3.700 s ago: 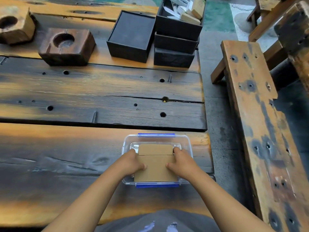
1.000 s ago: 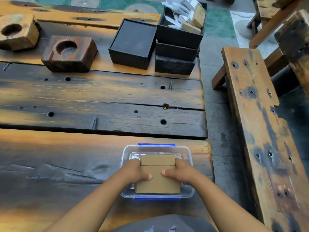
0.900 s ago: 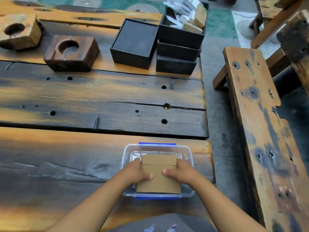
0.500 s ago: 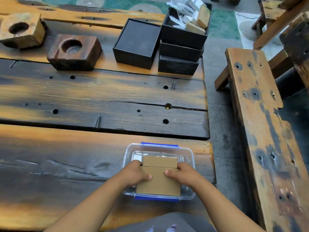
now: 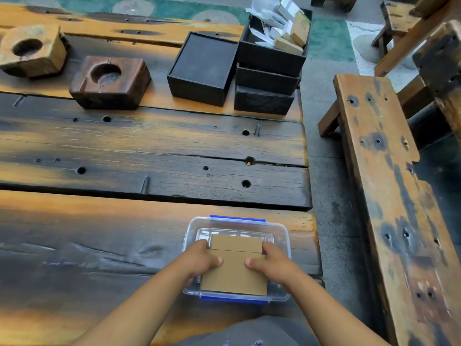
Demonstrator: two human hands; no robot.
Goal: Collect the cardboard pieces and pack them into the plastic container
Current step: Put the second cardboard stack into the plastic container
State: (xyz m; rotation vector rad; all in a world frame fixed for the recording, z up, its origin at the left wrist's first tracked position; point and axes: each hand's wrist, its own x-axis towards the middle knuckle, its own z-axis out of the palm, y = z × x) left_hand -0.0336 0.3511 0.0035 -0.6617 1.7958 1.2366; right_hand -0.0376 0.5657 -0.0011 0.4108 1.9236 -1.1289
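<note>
A clear plastic container [image 5: 282, 236] with blue clips sits at the near right edge of the wooden table. Brown cardboard pieces [image 5: 234, 273] lie stacked flat inside it, a narrower piece showing at the far end. My left hand [image 5: 199, 259] grips the stack's left edge, thumb on top. My right hand [image 5: 270, 262] grips the right edge the same way. The fingers of both hands are hidden down the sides of the stack, inside the container.
Two wooden blocks with round hollows [image 5: 109, 81] [image 5: 31, 49] stand at the far left. Black boxes [image 5: 203, 68] and a stack of black trays holding papers and small cartons [image 5: 270, 56] stand at the back. A wooden bench [image 5: 389, 183] runs along the right, across a gap of floor.
My hands have slid closer together on the cardboard stack, thumbs further onto its top. The stack sits in the container as before; only the camera has shifted slightly.
</note>
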